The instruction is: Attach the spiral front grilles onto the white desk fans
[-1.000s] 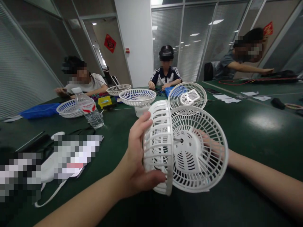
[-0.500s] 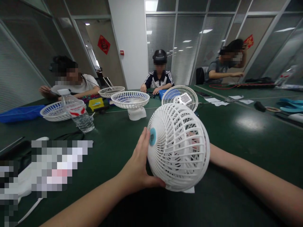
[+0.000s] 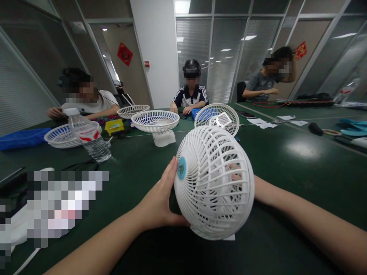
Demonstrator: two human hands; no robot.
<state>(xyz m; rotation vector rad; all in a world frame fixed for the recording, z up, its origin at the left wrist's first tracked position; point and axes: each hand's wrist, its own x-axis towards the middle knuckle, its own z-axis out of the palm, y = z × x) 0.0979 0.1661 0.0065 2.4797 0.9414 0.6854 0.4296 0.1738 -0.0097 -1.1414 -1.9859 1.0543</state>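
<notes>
A white plastic fan cage (image 3: 215,183), front and back grilles together with a small blue disc at the centre of the front, stands between my hands just above the green table (image 3: 301,168). My left hand (image 3: 160,198) cups its left rim, fingers curved along the edge and thumb underneath. My right hand (image 3: 237,175) is behind the cage on its right side, seen only through the ribs, pressed against the back grille.
More white fan grilles (image 3: 217,117) and a grille on a base (image 3: 156,121) lie farther back. A water bottle (image 3: 88,135) stands at left. Three people sit around the table. Papers and cables lie at the far right.
One second ago the front grille was held apart and edge-on to the back grille. It has been closed onto the back one, and the joined cage now sits slightly lower.
</notes>
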